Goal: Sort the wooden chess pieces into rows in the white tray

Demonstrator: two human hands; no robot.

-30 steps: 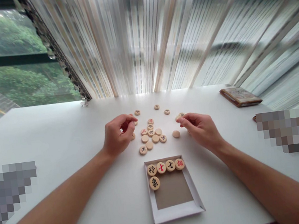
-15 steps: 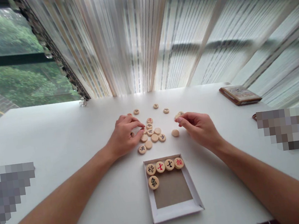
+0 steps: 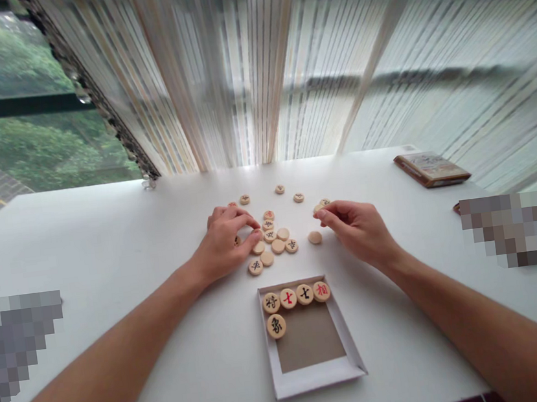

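Several round wooden Chinese chess pieces lie scattered on the white table, some with characters up, others blank side up. My left hand bends over the left side of the group, thumb and index finger nearly meeting beside a piece; anything between them is hidden. On the right, my right hand is closed in a pinch at a pale piece; whether it grips anything is unclear. Below its fingertips lies a blank piece. Nearer me, a shallow white box holds a row of lettered pieces and one black-lettered piece beneath.
A flat brown-edged box lies at the back right of the table. Blurred-out patches cover areas at the left and right edges. Striped curtains hang behind the table, with a window at the left.
Both hands stay nearly in place. My left fingertips have shifted very slightly at the pieces; the box and its contents look the same.
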